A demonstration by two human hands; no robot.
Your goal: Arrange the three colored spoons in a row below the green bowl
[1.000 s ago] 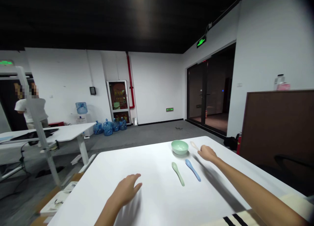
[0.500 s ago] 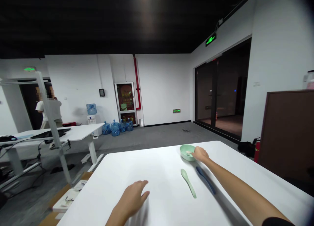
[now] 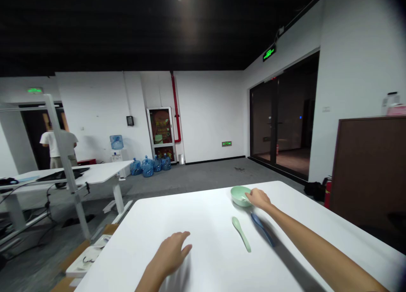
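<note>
My right hand (image 3: pixel 259 198) is closed at the right rim of a light green bowl (image 3: pixel 238 193) near the table's far edge. Its fingers pinch a pale spoon (image 3: pixel 245 200), which dips into the bowl and is mostly hidden. Just nearer than the bowl, a light green spoon (image 3: pixel 241 234) lies on the white table (image 3: pixel 209 258). To its right, partly below my right forearm, is a dark blue spoon (image 3: pixel 262 229). My left hand (image 3: pixel 173 252) hovers at the table's left side, fingers apart and holding nothing.
Boxes and a white tray (image 3: pixel 81 260) sit beside the table's left edge. Another white desk (image 3: pixel 109 170) with a metal post and cables stands at the left, a person (image 3: pixel 57 144) beyond it. Blue water bottles (image 3: pixel 147 167) line the wall. A brown cabinet (image 3: pixel 368 169) is at the right.
The view has shifted slightly to the right. Less of the pale spoon shows inside the bowl. My left hand has hardly moved, and the person at the back has turned or shifted a little.
</note>
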